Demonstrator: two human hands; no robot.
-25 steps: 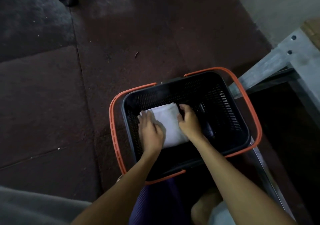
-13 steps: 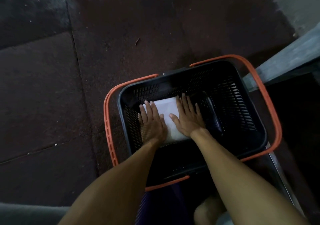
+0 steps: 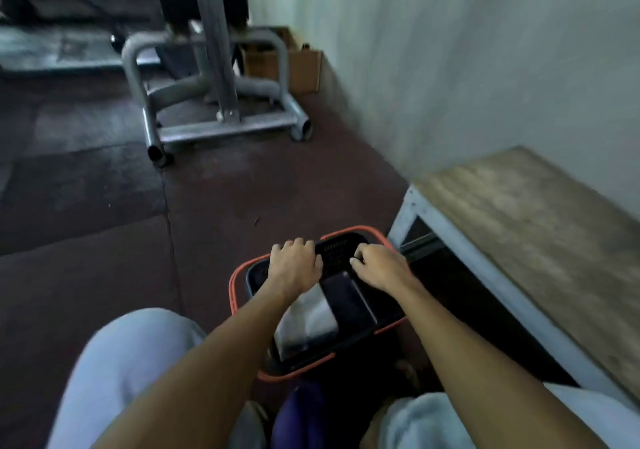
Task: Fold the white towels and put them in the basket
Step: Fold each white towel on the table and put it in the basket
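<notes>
In the head view, the left hand [image 3: 294,266] and right hand [image 3: 380,267] gripped the far rim of the black basket [image 3: 255,277], fingers curled over it. The folded white towel [image 3: 309,317] lay inside the basket, toward its left wall.

1. Motion smears the whole view (worst toward the edges), so the towel [image 3: 311,313] shows no clear folds or corners.
2. The left forearm covers the towel's left side.
3. The left hand [image 3: 294,265] and right hand [image 3: 377,267] curl over the far rim of the basket [image 3: 232,289]. Their tips are out of sight, but they seem to grip it.
4. The bench [image 3: 519,227] runs off the right edge, and the frame [image 3: 221,130] off the top.
5. The box [image 3: 306,68] sits half hidden behind the frame.
</notes>
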